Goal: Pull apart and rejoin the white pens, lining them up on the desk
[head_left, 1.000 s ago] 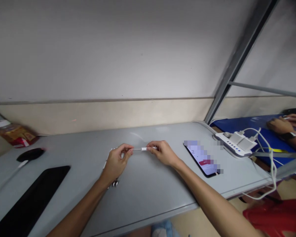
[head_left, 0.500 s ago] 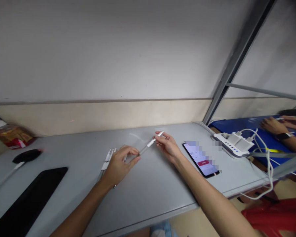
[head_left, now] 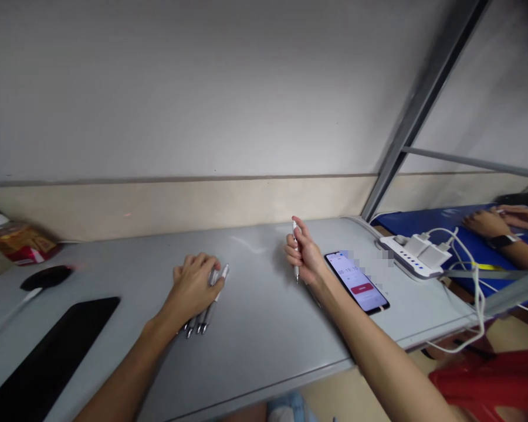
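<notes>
Hands curl, right (head_left: 308,257) round a pen (head_left: 296,272), left (head_left: 193,285) half-open over pens (head_left: 209,315)

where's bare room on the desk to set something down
The widest bare patch of desk lies between the pens under the left hand and the right forearm, toward the front. Another lies between that hand and the black slab, reaching back to the wall. It is crowded near the phone and power strip at right.
</notes>
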Motion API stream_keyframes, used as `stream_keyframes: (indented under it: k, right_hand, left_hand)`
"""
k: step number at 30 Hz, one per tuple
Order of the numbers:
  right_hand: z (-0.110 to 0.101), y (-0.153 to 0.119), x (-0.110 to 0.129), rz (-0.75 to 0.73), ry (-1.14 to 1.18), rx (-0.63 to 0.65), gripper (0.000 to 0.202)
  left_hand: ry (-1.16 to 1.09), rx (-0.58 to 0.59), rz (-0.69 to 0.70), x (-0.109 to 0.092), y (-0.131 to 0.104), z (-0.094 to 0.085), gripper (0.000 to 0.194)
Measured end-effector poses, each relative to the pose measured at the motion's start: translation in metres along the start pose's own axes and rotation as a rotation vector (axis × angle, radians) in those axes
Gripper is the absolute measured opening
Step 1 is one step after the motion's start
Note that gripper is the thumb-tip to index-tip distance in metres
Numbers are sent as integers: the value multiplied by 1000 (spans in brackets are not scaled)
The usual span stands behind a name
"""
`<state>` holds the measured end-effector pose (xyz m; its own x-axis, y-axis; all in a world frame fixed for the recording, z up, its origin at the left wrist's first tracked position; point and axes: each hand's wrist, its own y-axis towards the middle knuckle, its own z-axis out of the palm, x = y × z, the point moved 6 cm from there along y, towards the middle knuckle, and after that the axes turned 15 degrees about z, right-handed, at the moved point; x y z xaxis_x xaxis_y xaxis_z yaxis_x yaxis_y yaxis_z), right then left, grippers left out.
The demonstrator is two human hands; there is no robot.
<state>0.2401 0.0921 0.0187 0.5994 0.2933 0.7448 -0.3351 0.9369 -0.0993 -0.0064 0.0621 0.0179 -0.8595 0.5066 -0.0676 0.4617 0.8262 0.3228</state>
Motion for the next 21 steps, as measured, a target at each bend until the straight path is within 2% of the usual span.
stream_keyframes:
  k: [8, 21]
  right_hand:
    - [-2, -1, 6, -24, -36, 3, 44]
    - [-9, 1, 10, -10, -93, -47, 34]
  left_hand:
    - [-41, -16, 18, -5, 1, 1, 19]
    - [-61, 3, 64, -15, 3, 3, 22]
